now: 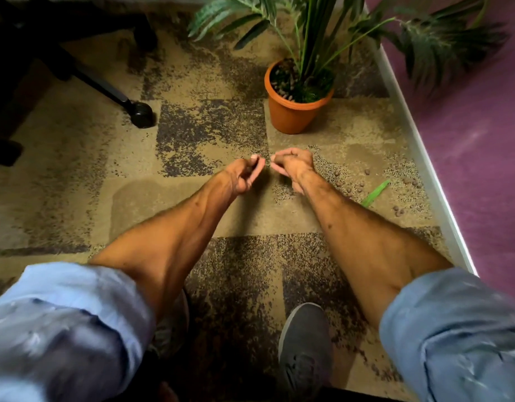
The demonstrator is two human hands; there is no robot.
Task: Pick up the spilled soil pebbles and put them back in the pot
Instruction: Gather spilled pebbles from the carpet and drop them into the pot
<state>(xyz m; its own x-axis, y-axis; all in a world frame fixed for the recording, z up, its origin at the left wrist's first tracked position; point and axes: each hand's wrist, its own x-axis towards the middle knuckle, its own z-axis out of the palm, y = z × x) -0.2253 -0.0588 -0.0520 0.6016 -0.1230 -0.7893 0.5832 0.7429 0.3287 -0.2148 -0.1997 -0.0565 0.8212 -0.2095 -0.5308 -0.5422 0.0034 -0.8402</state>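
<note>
Both our arms are stretched out over the mottled tan-and-brown carpet [76, 175], light blue sleeves rolled to the elbow. Left hand [244, 177] has fingers curled in, thumb meeting fingertips in a pinch; something small and dark may sit in the curl, can't tell for sure. Right hand [292, 166] is also curled tight, knuckles up, fingertips pointing at the left hand; whether it holds anything, can't tell. The two hands are just beside each other, fingertips nearly meeting, over a bare patch of carpet in front of the pot.

Terracotta-orange round plastic pot [291, 111] stands upright on the carpet beyond the hands, near the white baseboard [424, 158] of the purple wall [468, 140]. It carries a green palm-like plant [308, 33] with long fronds; brown pebbles and dark green filler show inside the rim.

Spilled small round brown soil pebbles [355, 187] lie scattered on the carpet to the right of our right hand, between the forearm and the baseboard. Loose spread: a few by the wrist, a cluster nearer the wall, two or three further toward us. One fallen green leaf [375, 194] lies flat among them.

Black office chair base with caster wheel [141, 114] sits on the left, well apart from the pot. Our grey sneaker [305, 352] is planted at bottom centre.
</note>
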